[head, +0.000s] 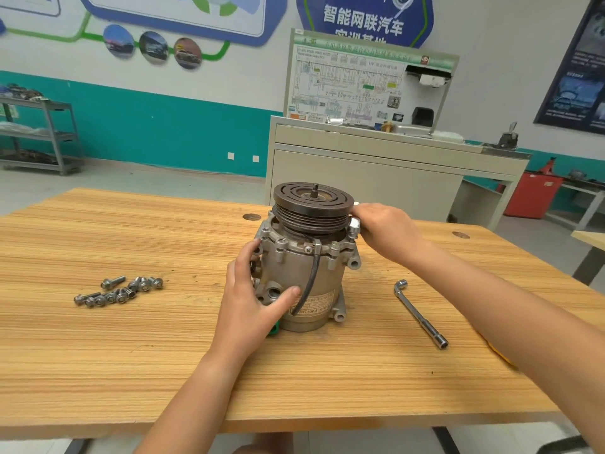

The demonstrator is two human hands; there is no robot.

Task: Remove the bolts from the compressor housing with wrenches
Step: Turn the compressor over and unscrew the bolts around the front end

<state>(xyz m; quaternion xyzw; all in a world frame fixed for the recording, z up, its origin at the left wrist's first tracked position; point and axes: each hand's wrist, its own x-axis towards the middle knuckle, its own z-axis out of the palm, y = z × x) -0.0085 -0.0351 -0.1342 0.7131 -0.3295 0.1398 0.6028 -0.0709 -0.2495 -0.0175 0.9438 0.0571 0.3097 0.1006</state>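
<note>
The grey metal compressor housing (288,273) stands upright on the light wooden tabletop (131,355), with its dark grooved pulley (312,204) on top. The left hand (252,296) grips its side. The right hand (383,227) curls at the upper flange; whether it pinches anything cannot be told. Loose silver bolts (121,291) lie to the left, and an L-shaped steel socket wrench (420,314) to the right.

Wooden table (131,371), teal-banded wall (163,126), grey cabinet (360,178)

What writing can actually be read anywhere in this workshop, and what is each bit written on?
"智能网联汽车": on the blue wall sign; its second line is half hidden by the board.
"HV": on the wiring-diagram board; its other print is too small.
The compressor label is blurred, partly behind the cable, unreadable.
The dark poster: too small.
</note>
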